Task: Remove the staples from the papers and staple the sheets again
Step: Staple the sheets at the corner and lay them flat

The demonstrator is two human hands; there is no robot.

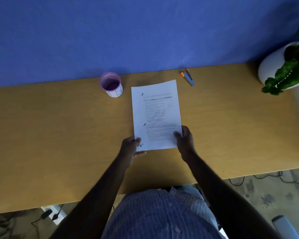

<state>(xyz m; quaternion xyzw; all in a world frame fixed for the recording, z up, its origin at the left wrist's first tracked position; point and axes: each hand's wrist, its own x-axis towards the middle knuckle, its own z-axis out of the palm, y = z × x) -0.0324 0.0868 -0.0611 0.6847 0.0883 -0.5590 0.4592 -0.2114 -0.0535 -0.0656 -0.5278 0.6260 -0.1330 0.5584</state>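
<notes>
White printed papers (156,111) lie in the middle of the wooden table (59,135), long side running away from me. My left hand (130,149) grips their near left corner, thumb on top. My right hand (185,140) holds the near right edge, thumb resting on the sheet. A blue stapler with orange parts (188,77) lies beyond the papers' far right corner, close to the wall, apart from both hands. No staple is visible on the sheets at this distance.
A pink-rimmed white cup (111,84) stands just left of the papers' far end. A white pot with a green plant (283,68) sits at the far right. A blue wall (145,31) backs the table. Cables and a power strip (50,214) lie on the floor.
</notes>
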